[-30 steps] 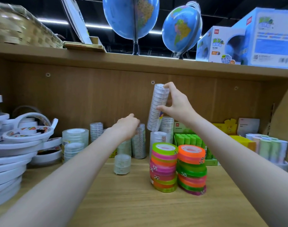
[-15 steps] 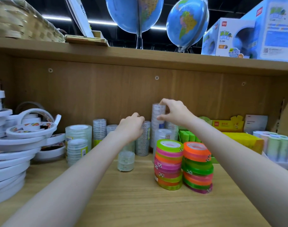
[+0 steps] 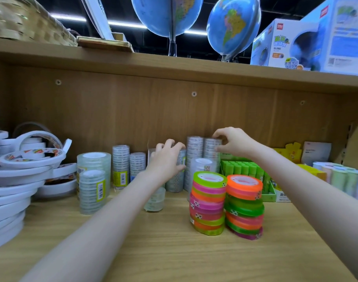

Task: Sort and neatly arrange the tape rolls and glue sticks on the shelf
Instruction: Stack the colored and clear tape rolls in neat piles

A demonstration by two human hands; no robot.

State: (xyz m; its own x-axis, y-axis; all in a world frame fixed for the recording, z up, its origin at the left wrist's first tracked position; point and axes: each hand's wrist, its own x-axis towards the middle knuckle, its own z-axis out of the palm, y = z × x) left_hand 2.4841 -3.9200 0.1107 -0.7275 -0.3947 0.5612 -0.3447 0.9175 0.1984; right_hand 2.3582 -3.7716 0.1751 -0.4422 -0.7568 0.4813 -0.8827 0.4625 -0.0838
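On the wooden shelf (image 3: 174, 251), my right hand (image 3: 234, 142) pinches the top of a tall sleeve of clear tape rolls (image 3: 211, 149) that stands upright at the back, beside a matching sleeve (image 3: 194, 147). My left hand (image 3: 166, 159) curls round another clear tape sleeve (image 3: 176, 178) just to the left. A shorter clear sleeve (image 3: 202, 165) stands in front of them. Two stacks of coloured tape rolls (image 3: 208, 202) (image 3: 244, 206) sit nearer me. Green glue sticks (image 3: 243, 169) stand in an open box on the right.
White tape rolls (image 3: 11, 180) are piled at the left edge. More clear tape sleeves (image 3: 93, 165) (image 3: 120, 165) and a small clear roll (image 3: 155, 200) stand left of centre. Pastel rolls (image 3: 341, 178) and a yellow box (image 3: 312, 171) fill the right. The upper shelf board (image 3: 174, 66) hangs low overhead.
My right hand has lowered the clear tape sleeve from the air and stood it at the back of the shelf. My left hand stayed on its sleeve.
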